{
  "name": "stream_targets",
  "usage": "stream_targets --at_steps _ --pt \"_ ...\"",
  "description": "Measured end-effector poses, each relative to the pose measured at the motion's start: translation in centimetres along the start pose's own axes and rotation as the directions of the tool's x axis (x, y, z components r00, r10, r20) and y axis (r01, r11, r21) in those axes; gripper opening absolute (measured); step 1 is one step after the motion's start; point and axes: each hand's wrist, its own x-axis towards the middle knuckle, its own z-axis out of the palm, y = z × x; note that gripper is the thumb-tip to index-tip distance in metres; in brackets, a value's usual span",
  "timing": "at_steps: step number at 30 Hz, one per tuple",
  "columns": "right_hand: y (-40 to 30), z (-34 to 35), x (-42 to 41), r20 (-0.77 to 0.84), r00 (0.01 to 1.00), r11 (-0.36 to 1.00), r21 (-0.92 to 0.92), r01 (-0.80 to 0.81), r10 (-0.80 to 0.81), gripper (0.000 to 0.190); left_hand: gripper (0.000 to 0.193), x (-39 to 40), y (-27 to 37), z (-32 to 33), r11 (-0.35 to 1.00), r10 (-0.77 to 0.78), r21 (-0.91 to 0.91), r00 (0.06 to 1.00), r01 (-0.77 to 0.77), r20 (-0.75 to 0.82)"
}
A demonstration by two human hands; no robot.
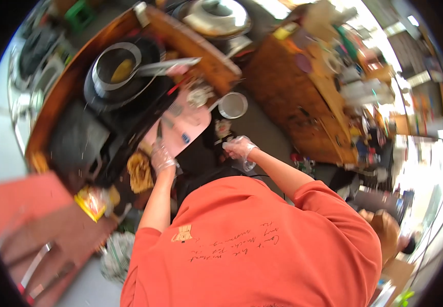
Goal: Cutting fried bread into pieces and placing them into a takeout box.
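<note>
My left hand (162,156), in a clear plastic glove, lies at the lower left edge of a pink board (194,122). Its fingers are around what looks like the handle of a utensil or knife (159,129); blur hides the exact kind. My right hand (240,148), gloved alike, is off the board to the right with its fingers curled; whether it holds something small is unclear. A browned flat food piece (140,172) lies left of my left hand. Beyond the board stands a dark round pan (123,69) with a yellowish piece in it and tongs (167,66) across its rim.
A wooden surround (79,57) borders the cooking area, with a dark flat griddle (77,142) at left. A lidded pot (217,17) stands at the top. A round container (233,105) is beyond my right hand. A wooden cabinet (294,99) stands at right. Tongs (35,266) lie lower left.
</note>
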Motion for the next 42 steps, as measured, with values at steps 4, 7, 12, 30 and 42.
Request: stream_targets --at_steps 4,7,12,30,42 --pt "5.2 -8.9 -3.5 -0.282 0.950 0.914 0.405 -0.010 0.135 0.019 0.029 3.5 0.3 2.1 0.972 0.085 0.217 0.995 -0.093 0.048" --pt "8.4 -13.9 -6.7 -0.317 0.937 0.794 0.602 0.081 0.145 0.018 0.029 5.2 6.4 -1.8 0.951 0.083 0.286 0.986 -0.121 0.142" --pt "7.6 -22.9 -7.5 -0.552 0.830 0.818 0.514 0.258 0.085 0.018 0.021 6.2 13.9 -6.4 0.941 0.111 0.253 0.909 -0.227 0.402" --pt "-22.1 -60.1 1.9 -0.533 0.660 0.586 0.333 0.739 -0.530 0.031 0.044 48.8 85.6 3.7 0.679 0.682 0.019 0.620 -0.734 -0.389" --pt "-23.6 -66.0 4.5 -0.551 0.589 0.531 0.283 0.799 -0.592 0.040 0.037 52.7 89.3 9.3 0.710 0.609 0.007 0.609 -0.705 -0.508"
